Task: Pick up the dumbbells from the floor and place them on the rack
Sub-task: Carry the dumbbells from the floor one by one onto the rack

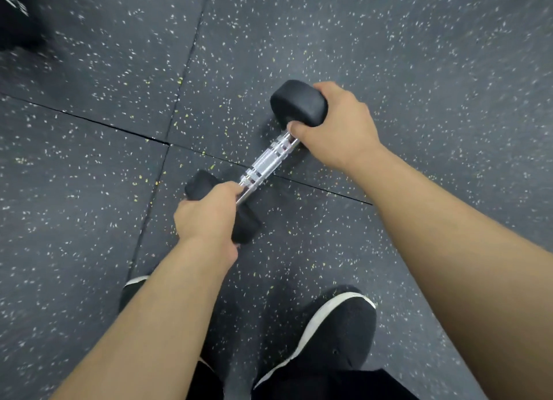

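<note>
item one: dumbbell (263,160), a single piece, black rubber ends and a bright ribbed metal handle. it lies on a slant in the middle of our view, far end up and to the right, near end down and to the left, over the spot where the floor seams cross. we cannot tell whether it rests on the floor or is just off it; a dark shadow sits under the far end.

item two: our right hand (335,127), clamped over the far end, thumb pressed at the point where handle meets weight, the other fingers wrapped round the far side and out of sight.

item three: our left hand (206,214), closed over the near end, fingers curled at the neck of the handle, the black weight showing on both sides of the knuckles.

item four: both forearms, bare, reaching in from the bottom edge.

item five: floor (419,55), dark rubber tiles with white and yellow flecks, thin seams between them.

item six: shoes, black with white soles, the right shoe (341,330) in plain view below the dumbbell, the left shoe (133,286) mostly hidden behind our left forearm.

item seven: a dark object (15,13) at the top left corner, blurred, with white markings we cannot read.
</note>
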Tool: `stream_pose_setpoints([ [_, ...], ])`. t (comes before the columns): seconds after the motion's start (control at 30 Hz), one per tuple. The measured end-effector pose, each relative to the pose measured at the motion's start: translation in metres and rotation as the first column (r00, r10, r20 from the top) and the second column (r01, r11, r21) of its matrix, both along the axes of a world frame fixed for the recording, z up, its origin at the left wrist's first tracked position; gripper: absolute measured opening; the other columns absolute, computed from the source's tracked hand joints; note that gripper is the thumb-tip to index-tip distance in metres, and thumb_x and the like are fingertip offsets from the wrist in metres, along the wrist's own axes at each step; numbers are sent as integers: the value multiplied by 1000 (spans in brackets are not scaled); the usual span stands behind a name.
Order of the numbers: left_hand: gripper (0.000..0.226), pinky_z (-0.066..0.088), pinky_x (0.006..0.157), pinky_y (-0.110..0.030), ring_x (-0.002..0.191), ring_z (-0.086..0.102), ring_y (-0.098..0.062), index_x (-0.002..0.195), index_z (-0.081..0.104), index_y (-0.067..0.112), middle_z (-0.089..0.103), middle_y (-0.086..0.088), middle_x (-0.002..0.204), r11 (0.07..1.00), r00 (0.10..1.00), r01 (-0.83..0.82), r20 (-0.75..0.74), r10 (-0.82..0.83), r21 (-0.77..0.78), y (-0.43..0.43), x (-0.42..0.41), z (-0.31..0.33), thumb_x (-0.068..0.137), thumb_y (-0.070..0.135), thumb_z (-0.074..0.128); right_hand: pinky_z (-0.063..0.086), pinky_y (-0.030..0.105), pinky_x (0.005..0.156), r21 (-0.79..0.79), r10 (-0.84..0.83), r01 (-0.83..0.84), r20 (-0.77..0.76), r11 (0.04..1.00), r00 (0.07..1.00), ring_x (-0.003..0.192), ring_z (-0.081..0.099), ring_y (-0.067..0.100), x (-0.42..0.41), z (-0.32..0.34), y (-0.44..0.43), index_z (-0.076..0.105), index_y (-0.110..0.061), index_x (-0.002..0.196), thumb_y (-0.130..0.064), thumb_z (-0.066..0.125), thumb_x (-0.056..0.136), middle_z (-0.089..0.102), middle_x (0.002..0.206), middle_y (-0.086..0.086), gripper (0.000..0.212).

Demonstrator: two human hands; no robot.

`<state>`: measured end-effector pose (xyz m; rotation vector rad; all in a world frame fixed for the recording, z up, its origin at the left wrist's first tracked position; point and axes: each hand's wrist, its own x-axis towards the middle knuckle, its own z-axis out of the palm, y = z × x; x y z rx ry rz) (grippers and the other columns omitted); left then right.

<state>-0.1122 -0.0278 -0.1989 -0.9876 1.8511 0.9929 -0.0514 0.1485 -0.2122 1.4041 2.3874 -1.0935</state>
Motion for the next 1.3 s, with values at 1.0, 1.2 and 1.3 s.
stream_pose_setpoints([
  [1.0, 27, 48, 57, -21, 63, 61, -5, 86, 66, 19, 69, 9, 77, 800, 487, 447, -859, 157, 399, 118, -222, 908, 67, 2, 73, 52, 29, 74, 464, 129, 376, -749, 802, 649, 76, 63, 6, -155, 939, 101, 65, -35, 127, -31, 74, 86, 67, 81, -22, 42],
  [1.2, 32, 43, 56, -25, 67, 58, -11, 93, 67, 21, 67, 5, 80, 763, 293, 505, -912, 287, 403, 63, -266, 1070, 68, 3, 74, 44, 15, 67, 494, 254, 453, -833, 742, 492, 76, 58, 7, -199, 1096, 49, 66, -34, 127, -34, 73, 85, 65, 82, -23, 42],
  [1.3, 29, 43, 55, -25, 65, 58, -11, 90, 65, 23, 66, 6, 78, 753, 212, 531, -921, 327, 389, 25, -288, 1124, 73, 1, 72, 48, 17, 69, 472, 290, 482, -867, 738, 406, 79, 63, -8, -223, 1144, 14, 67, -32, 125, -35, 72, 85, 66, 82, -24, 40],
])
